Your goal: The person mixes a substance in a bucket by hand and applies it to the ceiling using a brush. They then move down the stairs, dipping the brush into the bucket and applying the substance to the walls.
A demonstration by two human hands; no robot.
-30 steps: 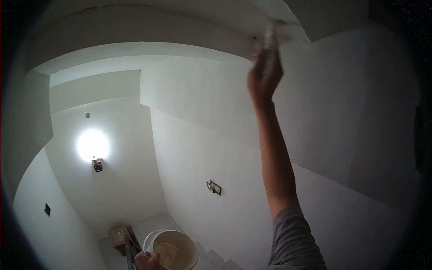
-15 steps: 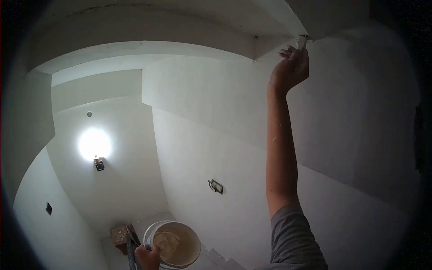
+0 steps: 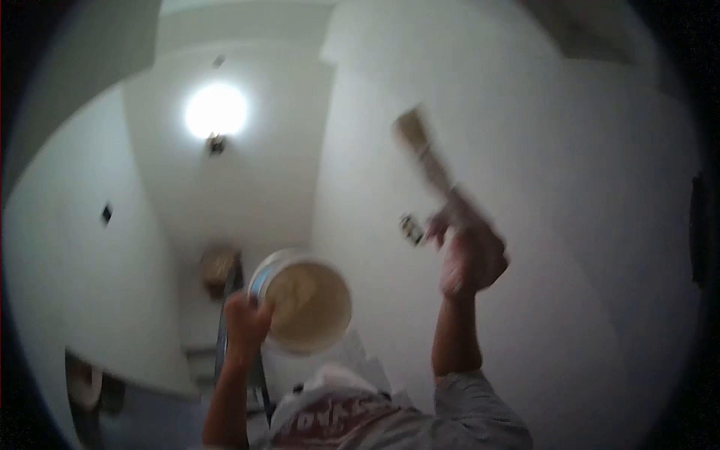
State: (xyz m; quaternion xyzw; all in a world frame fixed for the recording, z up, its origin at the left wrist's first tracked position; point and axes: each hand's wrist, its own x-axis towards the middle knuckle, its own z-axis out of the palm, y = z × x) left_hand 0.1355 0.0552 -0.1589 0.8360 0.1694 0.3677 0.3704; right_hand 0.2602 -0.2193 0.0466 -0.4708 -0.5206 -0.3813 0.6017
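We see a round white plastic bucket (image 3: 289, 260) tipped towards us, its open mouth showing a pale tan, creamy liquid (image 3: 315, 300) with a lighter swirl on the surface. Our left hand (image 3: 249, 324) is at the bucket's left edge, the thumb over the rim and the other fingers curled out of sight behind the wall, gripping it. Up and to the right of the bucket, our right hand (image 3: 472, 251), smeared whitish, has its fingers partly closed around the handle of a flat paintbrush with tan-brown bristles (image 3: 426, 154); a finger or two stand away from the grip. The brush slants up and leftward, its bristles higher than the bucket, and motion blurs its edges. A light-blue patch (image 3: 260, 281) marks the bucket's upper left wall; we cannot read anything on it. Just below the bucket, our grey short-sleeved shirt (image 3: 420, 429) carries a dark red panel (image 3: 337, 421) with pale capitals, blurred and partly hidden, perhaps "OYAL".
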